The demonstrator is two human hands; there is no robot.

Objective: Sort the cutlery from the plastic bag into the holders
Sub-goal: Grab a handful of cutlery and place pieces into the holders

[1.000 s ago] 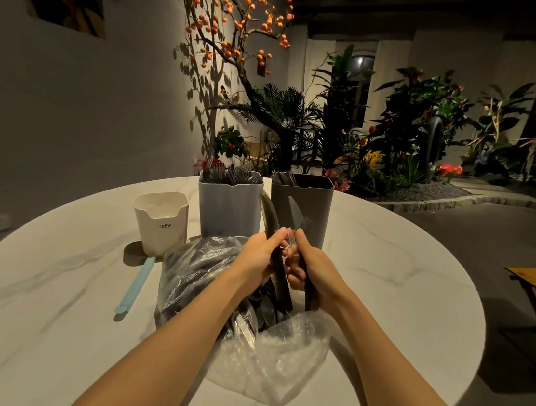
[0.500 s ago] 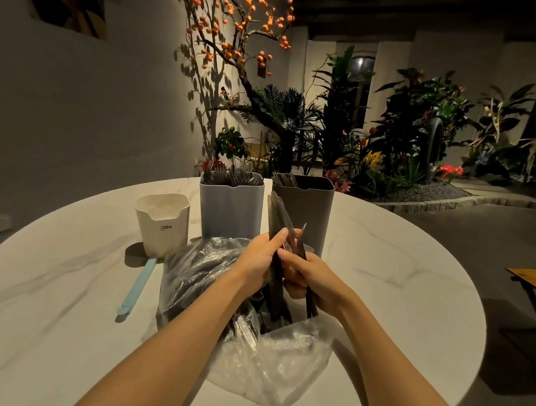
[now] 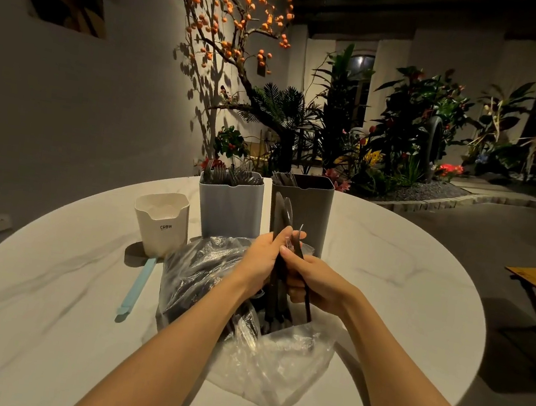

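Head view looks down on a round white marble-patterned table (image 3: 389, 253). Both hands meet above a clear plastic bag (image 3: 272, 367) of dark cutlery lying at the near middle of the table. The left hand (image 3: 261, 260) has its fingers curled round a bundle of dark knives (image 3: 281, 215), held upright with the blades pointing up in front of the dark grey holder (image 3: 309, 215). The right hand (image 3: 314, 284) touches the left; its fingers are curled round a single dark piece of cutlery (image 3: 306, 301), whose handle points down toward the bag's open mouth. What kind of piece it is cannot be told.

Behind the bag stand three holders: a light grey holder (image 3: 230, 208) filled with forks (image 3: 229, 175), the dark grey one just beside it on the right with a few dark utensils at its left edge, and a small white holder (image 3: 161, 223) to the left, apart from them. A light blue stick-shaped utensil (image 3: 136, 287) lies flat on the table in front of the white holder.
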